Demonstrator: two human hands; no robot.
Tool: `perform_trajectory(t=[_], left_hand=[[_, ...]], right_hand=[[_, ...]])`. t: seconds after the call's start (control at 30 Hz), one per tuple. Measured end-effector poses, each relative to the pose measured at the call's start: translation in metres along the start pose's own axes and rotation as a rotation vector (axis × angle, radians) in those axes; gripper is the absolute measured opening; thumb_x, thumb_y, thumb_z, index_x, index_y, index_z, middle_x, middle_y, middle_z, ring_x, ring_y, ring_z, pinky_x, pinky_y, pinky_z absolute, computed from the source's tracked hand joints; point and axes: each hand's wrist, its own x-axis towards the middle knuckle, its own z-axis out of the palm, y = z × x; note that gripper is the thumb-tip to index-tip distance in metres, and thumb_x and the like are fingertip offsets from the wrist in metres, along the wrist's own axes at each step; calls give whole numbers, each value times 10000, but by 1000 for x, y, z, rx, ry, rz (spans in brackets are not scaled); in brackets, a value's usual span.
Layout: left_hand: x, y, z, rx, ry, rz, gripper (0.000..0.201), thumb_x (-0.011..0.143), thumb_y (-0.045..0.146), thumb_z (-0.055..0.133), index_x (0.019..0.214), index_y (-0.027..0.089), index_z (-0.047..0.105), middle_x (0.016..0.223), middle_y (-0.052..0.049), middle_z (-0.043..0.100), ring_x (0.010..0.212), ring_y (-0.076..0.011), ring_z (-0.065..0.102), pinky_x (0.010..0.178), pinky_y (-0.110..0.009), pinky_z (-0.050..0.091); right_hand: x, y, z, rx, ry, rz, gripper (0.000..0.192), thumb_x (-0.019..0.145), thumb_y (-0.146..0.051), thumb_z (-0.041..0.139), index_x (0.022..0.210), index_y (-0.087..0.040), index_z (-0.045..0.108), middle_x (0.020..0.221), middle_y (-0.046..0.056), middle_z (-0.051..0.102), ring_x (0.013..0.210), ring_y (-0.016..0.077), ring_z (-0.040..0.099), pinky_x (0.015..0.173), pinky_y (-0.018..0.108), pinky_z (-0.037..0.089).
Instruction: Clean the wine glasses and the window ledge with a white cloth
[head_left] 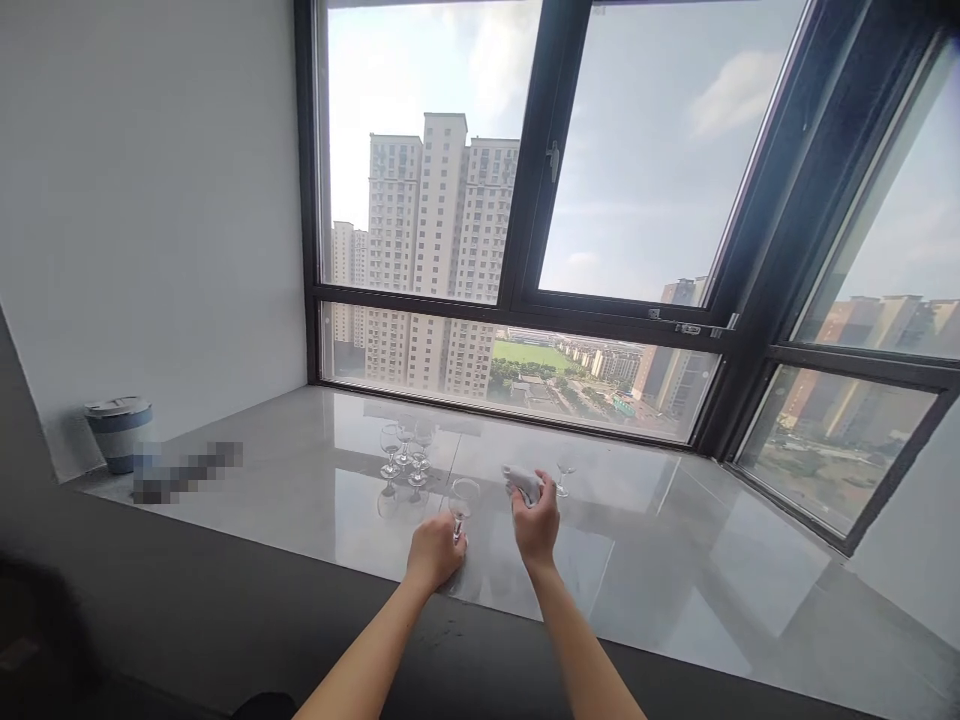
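Dark ledge edge: closest to you, a matte black strip that both your forearms reach across.
Left hand: fingers closed around the stem of a clear wine glass, low on the stem near the foot. The glass stands upright, and its foot appears to rest on the sill.
Right hand: closed around a small pale cloth, bunched at your fingertips, just right of the glass and not touching it.
How the glass will handle: likely light, thin-walled and brittle, with a smooth surface that slips easily. The stem is the safest hold. The bowl is probably the weakest part, so press gently there.
How the cloth will handle: soft and limp, giving no support of its own.
Grey stone sill: glossy and hard under the glass. A knock against it could chip the rim.
Lone small glass: upright just beyond your right hand.
Cluster of glasses: several stemmed glasses standing close together, beyond your left hand.
Lidded bin: far left, against the white wall.
Window: dark frames, tower blocks and cloudy sky beyond.
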Motion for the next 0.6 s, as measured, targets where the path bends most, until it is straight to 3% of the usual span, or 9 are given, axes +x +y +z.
perform_trajectory(t=[0.07, 0.17, 0.23, 0.3, 0.43, 0.5, 0.6], left_hand=[[0, -1, 1, 0, 5, 16, 321, 868, 332, 499, 1149, 226, 613, 1024, -97, 685, 1003, -231, 634, 836, -296, 403], [-1, -2, 3, 9, 34, 42, 290, 872, 332, 497, 1110, 220, 619, 981, -90, 686, 953, -229, 644, 808, -299, 407], [0, -3, 5, 18, 54, 56, 259, 874, 330, 493, 1058, 205, 625, 950, -92, 685, 919, -231, 649, 788, -300, 410], [1, -5, 7, 27, 61, 52, 227, 873, 330, 495, 988, 189, 630, 926, -100, 684, 905, -234, 651, 781, -303, 412], [2, -6, 9, 16, 61, 53, 215, 860, 310, 511, 984, 180, 628, 954, -110, 686, 937, -242, 649, 800, -311, 416], [3, -7, 9, 0, 66, 66, 231, 853, 290, 516, 1026, 183, 626, 980, -113, 687, 957, -246, 647, 811, -313, 418], [3, -7, 8, -10, 71, 58, 225, 850, 255, 506, 1019, 178, 632, 986, -120, 688, 963, -250, 645, 811, -312, 420]], right_hand=[[12, -25, 0, 24, -68, -133, 519, 848, -390, 527, 1313, -184, 425, 1203, 147, 626, 1082, 253, 585, 875, 355, 440], [21, -58, 3, -72, -514, -401, 517, 849, -340, 555, 1340, -227, 443, 1020, 71, 694, 921, 219, 634, 780, 302, 442], [20, -72, 5, -227, -710, -511, 565, 875, -380, 541, 1405, -237, 407, 934, 53, 706, 854, 226, 644, 735, 296, 433], [16, -81, 5, -343, -783, -575, 666, 911, -483, 487, 1486, -199, 308, 854, 62, 705, 895, 258, 643, 753, 314, 428], [8, -93, 6, -396, -850, -625, 786, 960, -605, 285, 1537, -88, 152, 670, 48, 666, 1039, 283, 613, 950, 376, 364], [5, -99, 9, -424, -877, -622, 770, 973, -605, 202, 1538, -84, 145, 695, 53, 677, 1044, 272, 614, 1004, 387, 320], [2, -104, 18, -467, -887, -609, 792, 966, -627, 115, 1538, -78, 129, 809, 99, 706, 1056, 281, 600, 963, 387, 345]])
